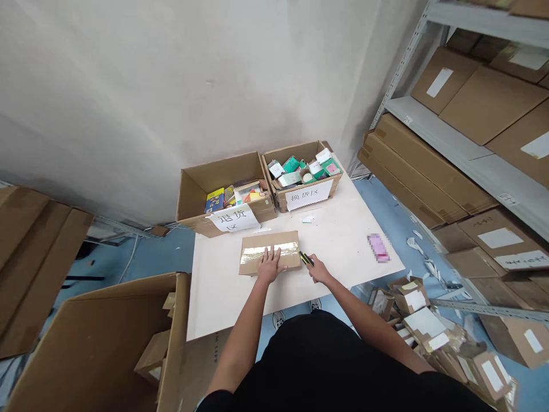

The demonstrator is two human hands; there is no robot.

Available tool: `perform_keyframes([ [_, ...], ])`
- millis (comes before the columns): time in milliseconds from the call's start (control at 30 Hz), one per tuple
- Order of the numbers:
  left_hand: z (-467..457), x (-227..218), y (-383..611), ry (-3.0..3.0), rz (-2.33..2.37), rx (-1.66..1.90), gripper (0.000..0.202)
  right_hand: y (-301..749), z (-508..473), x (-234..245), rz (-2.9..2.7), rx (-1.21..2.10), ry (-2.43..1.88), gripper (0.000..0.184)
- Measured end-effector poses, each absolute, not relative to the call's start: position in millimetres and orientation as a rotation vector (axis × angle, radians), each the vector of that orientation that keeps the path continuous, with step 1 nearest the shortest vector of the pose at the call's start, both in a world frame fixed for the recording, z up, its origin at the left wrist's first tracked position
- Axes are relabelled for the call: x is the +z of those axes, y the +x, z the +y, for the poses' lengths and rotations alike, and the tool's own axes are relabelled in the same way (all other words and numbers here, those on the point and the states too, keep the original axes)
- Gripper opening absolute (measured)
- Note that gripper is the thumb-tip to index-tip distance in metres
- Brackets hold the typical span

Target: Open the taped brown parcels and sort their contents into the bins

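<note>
A closed brown cardboard box (pixel 251 264) lies on the white tabletop (pixel 221 303), with a strip of shiny clear tape along its top. My left hand (pixel 270 264) rests flat on the box's top, fingers spread over the tape. Just off the box's right end, my right hand (pixel 318 270) is closed around a yellow and black utility knife (pixel 306 259). The knife's tip is at the box's right edge; whether it touches the cardboard is too small to tell.
Two open cartons with handwritten signs, the left carton (pixel 193 214) and right carton (pixel 281 200), hold small packages at the table's back. A pixelated pink item (pixel 378 248) lies at right. A large open carton (pixel 124 292) stands left. Loaded shelves (pixel 454 134) and piled boxes (pixel 424 326) flank the right.
</note>
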State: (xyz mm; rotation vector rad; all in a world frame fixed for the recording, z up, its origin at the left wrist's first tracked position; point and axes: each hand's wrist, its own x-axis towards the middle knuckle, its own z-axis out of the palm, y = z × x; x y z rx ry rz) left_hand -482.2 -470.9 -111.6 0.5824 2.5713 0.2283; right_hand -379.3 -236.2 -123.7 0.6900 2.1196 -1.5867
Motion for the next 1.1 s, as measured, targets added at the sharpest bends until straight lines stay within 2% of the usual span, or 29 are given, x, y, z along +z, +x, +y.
perform_keyframes([
  [267,-472.0,-111.8,-477.1,0.570,2.619,0.273,0.085,-358.6,-244.2,-131.0,2.092,-1.833,0.941,0.036],
  [600,-469.8,-107.0,-476.9,0.567,2.609,0.265,0.086,-392.9,-241.8,-125.7,2.029,-1.845,0.791,0.024],
  [1100,-471.7,-117.8,-483.9,0.573,2.566,0.147,0.087,-383.7,-224.1,-116.9,1.955,-1.867,0.778,0.026],
])
